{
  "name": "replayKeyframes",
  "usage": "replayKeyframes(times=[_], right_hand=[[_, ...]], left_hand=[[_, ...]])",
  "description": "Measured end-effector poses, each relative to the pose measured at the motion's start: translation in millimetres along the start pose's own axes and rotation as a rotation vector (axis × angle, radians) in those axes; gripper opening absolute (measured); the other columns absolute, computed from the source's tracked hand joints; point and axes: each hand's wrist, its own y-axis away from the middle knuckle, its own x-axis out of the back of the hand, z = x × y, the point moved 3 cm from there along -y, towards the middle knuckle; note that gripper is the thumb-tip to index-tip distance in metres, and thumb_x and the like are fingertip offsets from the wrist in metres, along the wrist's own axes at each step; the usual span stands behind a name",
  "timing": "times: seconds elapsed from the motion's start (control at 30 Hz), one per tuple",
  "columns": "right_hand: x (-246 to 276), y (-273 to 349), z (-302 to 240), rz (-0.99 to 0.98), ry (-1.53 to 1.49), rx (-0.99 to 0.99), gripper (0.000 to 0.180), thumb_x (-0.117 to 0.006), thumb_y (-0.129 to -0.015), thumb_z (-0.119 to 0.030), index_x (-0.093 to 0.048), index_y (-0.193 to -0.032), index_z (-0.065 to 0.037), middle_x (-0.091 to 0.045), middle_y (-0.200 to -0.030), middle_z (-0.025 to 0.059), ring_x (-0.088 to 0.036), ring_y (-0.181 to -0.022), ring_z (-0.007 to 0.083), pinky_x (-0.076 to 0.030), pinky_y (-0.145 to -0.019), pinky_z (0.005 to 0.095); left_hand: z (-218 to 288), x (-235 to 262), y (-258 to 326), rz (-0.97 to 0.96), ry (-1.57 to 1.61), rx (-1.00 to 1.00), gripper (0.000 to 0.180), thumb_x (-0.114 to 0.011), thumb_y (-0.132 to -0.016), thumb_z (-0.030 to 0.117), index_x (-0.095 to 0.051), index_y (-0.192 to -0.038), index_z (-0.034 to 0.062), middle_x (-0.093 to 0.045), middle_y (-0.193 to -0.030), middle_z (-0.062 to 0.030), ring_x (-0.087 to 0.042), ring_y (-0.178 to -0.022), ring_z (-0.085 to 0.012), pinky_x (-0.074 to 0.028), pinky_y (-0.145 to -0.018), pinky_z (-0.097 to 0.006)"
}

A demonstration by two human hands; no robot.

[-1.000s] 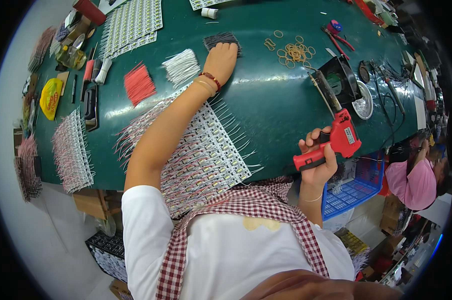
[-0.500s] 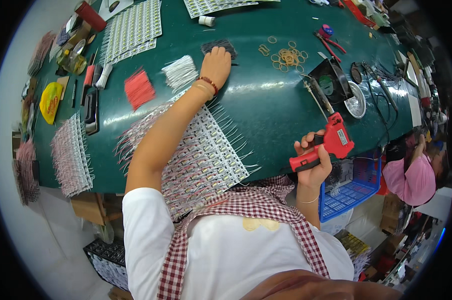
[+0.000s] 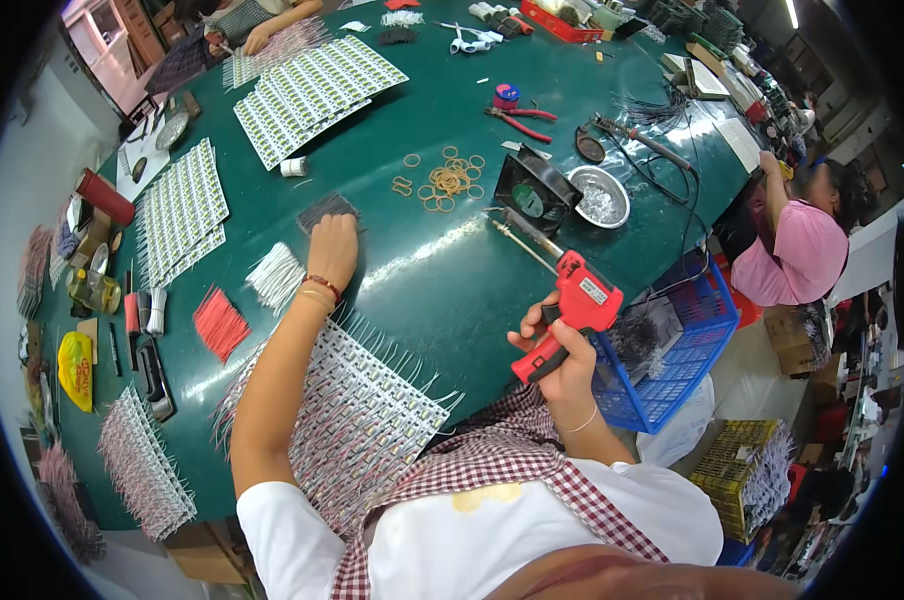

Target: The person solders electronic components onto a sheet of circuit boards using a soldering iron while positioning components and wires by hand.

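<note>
Touching black wire bundle (image 3: 324, 209), left hand (image 3: 334, 251)

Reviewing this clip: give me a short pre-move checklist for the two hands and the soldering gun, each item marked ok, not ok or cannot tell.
1. Right hand has a full grip on the red soldering gun: ok.
2. Gun's metal tip points away from the left hand: ok.
3. Left hand reaches the dark wire bundle: ok, resting on it.
4. Bundle actually pinched: cannot tell.
5. Strip panel lies flat under the left forearm: ok.
6. Tip hot: cannot tell.
</note>
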Motion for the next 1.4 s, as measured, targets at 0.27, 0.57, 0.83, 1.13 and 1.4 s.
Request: replayKeyframes(times=[0.27,0.57,0.83,1.13,1.4], right_hand=[[6.9,5.8,-8.8,0.072,0.037,0.036,0.03,-0.056,-0.085,-0.011,-0.048,-0.113,-0.006,-0.056,-0.095,0.0112,-0.057,-0.087,0.0208,-0.053,-0.084,0.0468],[1.4,2.2,-2.6,0.028,0.045,0.015,0.03,-0.055,-0.085,-0.011,-0.048,-0.114,-0.007,-0.056,-0.095,0.011,-0.057,-0.086,0.0204,-0.053,-0.084,0.0467],[-0.1,4.1,7.9,0.041,0.037,-0.05,0.031,-0.054,-0.085,-0.011,-0.048,-0.115,-0.006,-0.056,-0.094,0.0121,-0.057,-0.086,0.0211,-0.053,-0.084,0.0459],[11.9,-0.9,4.4,0.051,0.072,0.012,0.031,-0.055,-0.087,-0.012,-0.047,-0.117,-0.006,-0.054,-0.094,0.0112,-0.055,-0.085,0.0204,-0.052,-0.084,0.0418],[4.2,-5.7,11.4,0.024,0.051,-0.009,0.032,-0.054,-0.088,-0.013,-0.046,-0.118,-0.006,-0.054,-0.095,0.0112,-0.055,-0.085,0.0202,-0.053,-0.083,0.0407]], left_hand=[[9.6,4.1,2.0,0.096,-0.072,-0.014,0.007,-0.049,-0.08,0.007,-0.054,-0.086,0.0068,-0.054,-0.084,-0.008,-0.051,-0.085,-0.0248,-0.041,-0.073,-0.035],[14.9,-2.5,4.4,0.01,-0.02,0.151,0.006,-0.048,-0.082,0.009,-0.054,-0.084,0.0072,-0.055,-0.084,-0.01,-0.054,-0.085,-0.0273,-0.044,-0.073,-0.038],[16.9,-5.2,7.5,0.104,-0.074,-0.017,0.007,-0.046,-0.082,0.009,-0.052,-0.087,0.007,-0.053,-0.083,-0.0093,-0.051,-0.084,-0.0256,-0.04,-0.073,-0.037],[-9.9,26.1,-14.5,0.305,0.602,0.322,0.014,-0.046,-0.084,-0.002,-0.056,-0.093,0.0003,-0.055,-0.09,-0.0133,-0.054,-0.087,-0.0294,-0.044,-0.079,-0.039],[-2.8,-6.7,8.9,0.146,1.414,0.593,0.018,-0.036,-0.096,0.003,-0.053,-0.095,-0.0016,-0.063,-0.091,-0.0093,-0.062,-0.091,-0.0169,-0.048,-0.087,-0.03]])
